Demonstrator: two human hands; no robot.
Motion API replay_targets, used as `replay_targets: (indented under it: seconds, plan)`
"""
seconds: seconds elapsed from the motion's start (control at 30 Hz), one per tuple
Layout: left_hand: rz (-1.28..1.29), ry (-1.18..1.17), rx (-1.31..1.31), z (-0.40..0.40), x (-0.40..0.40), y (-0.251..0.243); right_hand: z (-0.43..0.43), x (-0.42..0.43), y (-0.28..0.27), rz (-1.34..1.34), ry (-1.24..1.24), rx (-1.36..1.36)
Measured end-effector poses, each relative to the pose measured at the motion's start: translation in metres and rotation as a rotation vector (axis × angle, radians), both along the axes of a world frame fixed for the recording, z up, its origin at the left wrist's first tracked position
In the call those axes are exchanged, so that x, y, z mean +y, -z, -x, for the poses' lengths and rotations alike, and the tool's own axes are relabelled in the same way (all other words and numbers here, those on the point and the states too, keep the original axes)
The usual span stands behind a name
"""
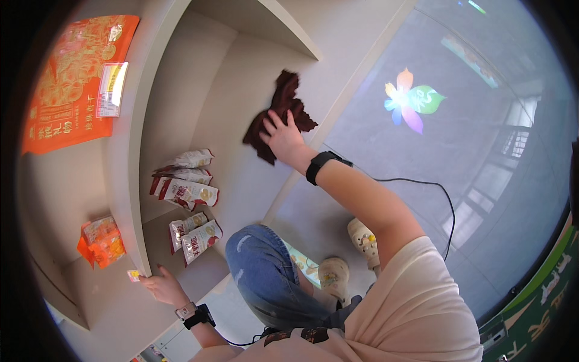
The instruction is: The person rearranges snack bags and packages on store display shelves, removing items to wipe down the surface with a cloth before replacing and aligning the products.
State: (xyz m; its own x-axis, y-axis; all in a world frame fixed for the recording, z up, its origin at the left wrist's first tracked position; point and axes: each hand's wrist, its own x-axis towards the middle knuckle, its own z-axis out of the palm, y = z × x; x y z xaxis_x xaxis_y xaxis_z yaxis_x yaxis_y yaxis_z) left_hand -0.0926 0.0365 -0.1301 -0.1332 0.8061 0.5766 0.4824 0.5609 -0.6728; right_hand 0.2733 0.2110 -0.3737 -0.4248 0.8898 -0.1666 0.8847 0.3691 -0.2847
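A crumpled dark brown cloth point(282, 113) lies against the pale board of the lower shelf compartment point(226, 104). Pressed on top of it with spread fingers is my right hand point(285, 138), and the cloth looks slightly blurred. My left hand point(165, 286) holds the front edge of the shelf board point(141, 226) beside a small price tag point(133, 275). Between the two hands, several white and red snack pouches point(190, 192) stand in a row inside the compartment. Two more such pouches point(201, 242) lean together closer to my left hand.
On the shelf above are a large orange bag point(74, 86) with a price label point(112, 89) and a smaller orange pack point(103, 241). A black cable point(418, 182) runs across the grey floor point(362, 149), where a colored light pattern point(411, 100) shows. My bent knee point(258, 267) is close to the shelf.
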Motion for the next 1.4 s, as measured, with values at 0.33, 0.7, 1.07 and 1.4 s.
replay_targets:
  seconds: [0.33,0.7,1.07,1.4]
  plan:
    - [0.002,-0.04,-0.142,-0.009,0.001,0.0,-0.028,-0.009,0.006,0.01,0.037,0.212]
    - [-0.047,-0.007,-0.148,-0.014,0.006,0.004,-0.007,0.064,-0.011,0.23,0.177,-0.134]
    - [-0.107,-0.013,-0.153,-0.012,0.01,0.0,0.024,0.137,-0.016,0.292,0.282,-0.171]
    - [0.008,-0.014,-0.277,-0.023,0.002,-0.007,0.062,0.181,0.005,0.245,0.497,-0.214]
